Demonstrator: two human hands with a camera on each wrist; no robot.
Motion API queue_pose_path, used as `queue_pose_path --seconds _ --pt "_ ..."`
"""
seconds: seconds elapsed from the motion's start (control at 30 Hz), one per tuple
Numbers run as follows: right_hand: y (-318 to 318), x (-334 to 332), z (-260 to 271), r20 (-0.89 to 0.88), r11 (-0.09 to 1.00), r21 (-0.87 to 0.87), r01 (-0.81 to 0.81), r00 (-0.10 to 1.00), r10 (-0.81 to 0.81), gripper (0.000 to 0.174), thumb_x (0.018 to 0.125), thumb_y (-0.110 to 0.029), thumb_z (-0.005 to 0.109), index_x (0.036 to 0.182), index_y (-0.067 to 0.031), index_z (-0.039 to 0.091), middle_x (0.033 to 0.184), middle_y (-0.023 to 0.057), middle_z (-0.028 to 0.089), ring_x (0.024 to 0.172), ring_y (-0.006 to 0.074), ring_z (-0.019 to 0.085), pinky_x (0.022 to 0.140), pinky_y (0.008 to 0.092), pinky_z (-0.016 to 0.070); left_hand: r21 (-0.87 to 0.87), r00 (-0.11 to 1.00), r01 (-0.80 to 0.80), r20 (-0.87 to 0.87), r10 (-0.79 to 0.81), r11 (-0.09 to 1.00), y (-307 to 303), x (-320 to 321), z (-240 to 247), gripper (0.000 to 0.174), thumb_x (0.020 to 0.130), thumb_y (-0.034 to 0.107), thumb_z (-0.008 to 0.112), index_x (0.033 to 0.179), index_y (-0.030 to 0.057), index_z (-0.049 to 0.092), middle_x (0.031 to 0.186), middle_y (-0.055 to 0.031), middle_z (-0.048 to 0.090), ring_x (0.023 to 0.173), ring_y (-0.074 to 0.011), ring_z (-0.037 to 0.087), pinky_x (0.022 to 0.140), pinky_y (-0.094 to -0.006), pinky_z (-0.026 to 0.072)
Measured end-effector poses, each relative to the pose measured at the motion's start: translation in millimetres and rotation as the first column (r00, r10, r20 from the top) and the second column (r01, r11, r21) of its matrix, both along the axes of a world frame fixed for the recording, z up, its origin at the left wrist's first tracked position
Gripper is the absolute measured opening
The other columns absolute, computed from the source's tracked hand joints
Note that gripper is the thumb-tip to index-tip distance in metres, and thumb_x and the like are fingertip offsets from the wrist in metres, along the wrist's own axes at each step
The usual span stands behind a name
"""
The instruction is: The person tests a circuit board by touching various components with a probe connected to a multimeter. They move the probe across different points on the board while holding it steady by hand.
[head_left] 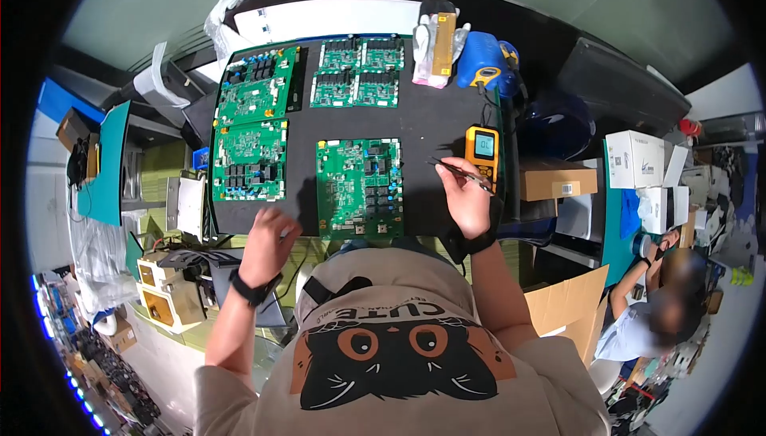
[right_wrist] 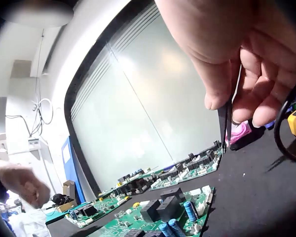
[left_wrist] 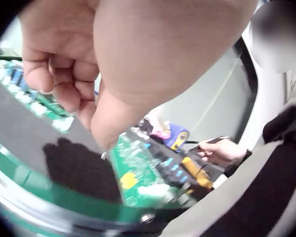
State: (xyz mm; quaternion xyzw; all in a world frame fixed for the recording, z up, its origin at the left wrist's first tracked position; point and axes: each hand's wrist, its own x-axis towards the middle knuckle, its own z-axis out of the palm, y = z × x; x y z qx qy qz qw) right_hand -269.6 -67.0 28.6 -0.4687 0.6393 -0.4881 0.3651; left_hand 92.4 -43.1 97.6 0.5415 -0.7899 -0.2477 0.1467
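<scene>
My right hand [head_left: 467,206] holds dark tweezers [right_wrist: 224,121] between thumb and fingers; their two slim tips point down in the right wrist view. It is beside the yellow multimeter [head_left: 482,149], right of a green circuit board [head_left: 343,189] lying near the table's front edge. My left hand [head_left: 270,238], slightly blurred, hovers over the front edge, left of that board. Its fingers are loosely curled, the thumb close to them, and no held thing shows in the left wrist view. Its shadow falls on the dark mat [left_wrist: 15,116].
Two larger green boards [head_left: 251,157] lie at the left, and several smaller boards [head_left: 355,89] at the back. A blue-and-yellow device [head_left: 480,57] stands back right beside a bagged item [head_left: 435,45]. Cardboard boxes [head_left: 558,179] are to the right. Another person [head_left: 638,324] sits farther right.
</scene>
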Motion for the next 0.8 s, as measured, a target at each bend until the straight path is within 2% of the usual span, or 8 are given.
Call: queue_pose_path --seconds 0.03,0.13,0.23,0.4,0.47,0.53,0.63,0.8 --pt "-5 0 -6 -0.049 1.0 -0.017 -0.005 0.999 0.004 0.015 0.093 -0.009 0.072 0.103 -0.0001 0.068 0.085 0.0033 0.071 0.073 0.007 0.061 0.068 0.0236 0.0503 0.039 0.998 -0.057 -0.007 0.057 0.998 17 16 -8 0.007 0.08 0.002 0.072 0.084 0.0033 0.067 0.087 -0.0135 0.062 0.088 -0.0363 0.057 0.08 -0.0448 0.048" --pt "-21 1 -14 -0.031 1.0 0.0 -0.004 1.0 0.004 0.014 0.093 -0.01 0.073 0.104 -0.0017 0.069 0.085 0.0028 0.071 0.072 0.007 0.061 0.068 0.0236 0.0504 -0.002 0.964 -0.239 0.117 0.238 0.971 63 52 -50 0.016 0.077 0.004 0.075 0.094 0.0057 0.073 0.086 -0.013 0.062 0.087 -0.0357 0.058 0.08 -0.0451 0.0486" --pt "-37 -1 -17 -0.106 0.999 0.031 0.011 0.994 -0.007 0.013 0.092 -0.013 0.073 0.1 -0.0026 0.07 0.083 0.0042 0.072 0.071 0.0083 0.064 0.067 0.0247 0.0511 -0.013 0.94 -0.304 0.157 0.303 0.952 80 56 -62 0.023 0.077 0.005 0.075 0.099 0.006 0.074 0.085 -0.0127 0.061 0.086 -0.0353 0.058 0.08 -0.0448 0.0488" --pt "-56 -1 -21 -0.207 1.0 0.004 0.027 0.978 -0.026 0.015 0.092 -0.017 0.074 0.098 -0.0029 0.07 0.078 0.0068 0.071 0.066 0.011 0.065 0.064 0.0266 0.0515 -0.089 0.899 -0.422 0.085 0.429 0.902 77 37 -61 0.015 0.077 0.007 0.077 0.091 0.0048 0.073 0.083 -0.0119 0.06 0.085 -0.0347 0.058 0.08 -0.0433 0.0488" --pt "-59 1 -19 -0.219 0.992 0.126 -0.006 0.975 0.034 0.015 0.091 -0.017 0.074 0.096 -0.0027 0.07 0.076 0.0073 0.071 0.064 0.0122 0.065 0.063 0.0273 0.0515 -0.075 0.919 -0.388 0.038 0.391 0.919 74 36 -61 0.014 0.078 0.006 0.076 0.091 0.0049 0.073 0.084 -0.0119 0.061 0.086 -0.0344 0.058 0.079 -0.0429 0.0493" --pt "-56 8 -20 -0.178 0.996 0.075 -0.039 0.983 0.052 0.013 0.091 -0.015 0.074 0.094 -0.0026 0.071 0.077 0.0067 0.071 0.066 0.0122 0.065 0.063 0.0273 0.0511 -0.075 0.928 -0.368 0.035 0.371 0.927 67 28 -56 0.017 0.077 0.007 0.077 0.094 0.005 0.073 0.086 -0.0117 0.062 0.086 -0.034 0.059 0.079 -0.0423 0.0498" --pt "-50 17 -22 -0.131 0.973 -0.002 -0.229 0.965 0.227 0.01 0.09 -0.011 0.073 0.094 -0.002 0.072 0.081 0.0072 0.071 0.071 0.0139 0.067 0.066 0.0276 0.0522 -0.051 0.968 -0.249 -0.03 0.248 0.967 50 6 -49 0.02 0.075 0.008 0.079 0.094 0.0038 0.072 0.09 -0.0115 0.065 0.088 -0.0331 0.06 0.079 -0.042 0.0503" --pt "-45 22 -27 -0.169 0.963 -0.024 -0.27 0.95 0.262 0.009 0.089 -0.009 0.073 0.094 -0.0016 0.072 0.085 0.0096 0.072 0.074 0.0185 0.07 0.069 0.0296 0.0542 -0.068 0.994 -0.024 -0.107 0.016 0.997 21 -32 -44 0.031 0.076 0.008 0.078 0.106 0.0043 0.071 0.098 -0.0115 0.066 0.093 -0.034 0.059 0.082 -0.042 0.0499"
